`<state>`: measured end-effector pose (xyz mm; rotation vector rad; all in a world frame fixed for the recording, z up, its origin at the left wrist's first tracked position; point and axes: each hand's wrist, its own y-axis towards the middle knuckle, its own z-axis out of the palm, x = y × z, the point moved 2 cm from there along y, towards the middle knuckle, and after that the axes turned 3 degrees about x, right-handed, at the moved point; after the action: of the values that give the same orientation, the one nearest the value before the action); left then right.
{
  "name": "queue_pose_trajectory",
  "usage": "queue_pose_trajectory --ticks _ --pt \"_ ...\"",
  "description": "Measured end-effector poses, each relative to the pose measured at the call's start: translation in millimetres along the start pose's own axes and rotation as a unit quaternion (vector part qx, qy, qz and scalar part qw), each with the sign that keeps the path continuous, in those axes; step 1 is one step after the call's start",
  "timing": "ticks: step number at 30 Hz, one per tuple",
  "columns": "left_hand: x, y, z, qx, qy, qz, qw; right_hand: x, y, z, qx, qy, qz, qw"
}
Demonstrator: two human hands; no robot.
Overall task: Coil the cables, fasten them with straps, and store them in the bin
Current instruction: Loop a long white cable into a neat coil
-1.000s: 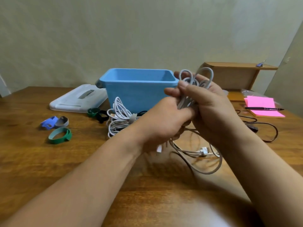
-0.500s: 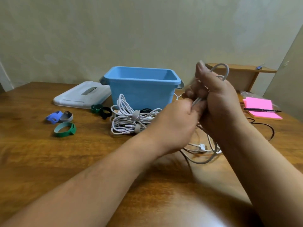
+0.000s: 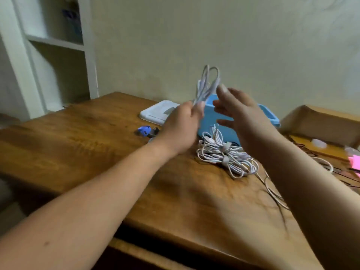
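Note:
My left hand point(image 3: 181, 129) grips a folded bundle of grey cable point(image 3: 208, 82) that sticks up above its fist, in front of the blue bin point(image 3: 269, 115). My right hand point(image 3: 239, 117) hovers just to the right of the bundle with fingers spread and touches nothing. Two white cable coils point(image 3: 224, 154), each bound with a strap, lie on the wooden table point(image 3: 97, 133) against the bin's front. A blue strap point(image 3: 144, 130) and a dark one point(image 3: 154, 131) lie left of my left hand. A loose white cable point(image 3: 272, 190) trails under my right forearm.
The bin's white lid point(image 3: 155, 113) lies flat behind my left hand. A cardboard box point(image 3: 319, 121) stands at the right, with pink sticky notes point(image 3: 354, 160) at the frame's edge. A white shelf unit point(image 3: 48, 55) stands beyond the table's left end. The table's front edge runs below my forearms.
My right hand has let go of the cable bundle and opened. My left hand now holds it alone, raised higher. The view has swung to the left.

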<state>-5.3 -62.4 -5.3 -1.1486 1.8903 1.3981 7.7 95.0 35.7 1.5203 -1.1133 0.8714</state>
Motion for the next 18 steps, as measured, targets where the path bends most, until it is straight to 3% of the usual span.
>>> queue_pose_trajectory --ticks 3,7,14,18 --pt "53 8 -63 -0.127 -0.082 -0.096 0.984 -7 6 35 0.056 -0.162 -0.033 0.985" --pt "85 7 -102 -0.242 -0.184 -0.173 0.937 -24 24 72 0.122 -0.332 -0.07 0.933" --pt "84 14 -94 -0.221 -0.165 -0.16 0.948 -59 78 123 0.244 -0.543 -0.141 0.791" --pt "85 14 -97 -0.224 -0.163 -0.17 0.946 -67 100 134 0.282 -0.596 -0.135 0.74"
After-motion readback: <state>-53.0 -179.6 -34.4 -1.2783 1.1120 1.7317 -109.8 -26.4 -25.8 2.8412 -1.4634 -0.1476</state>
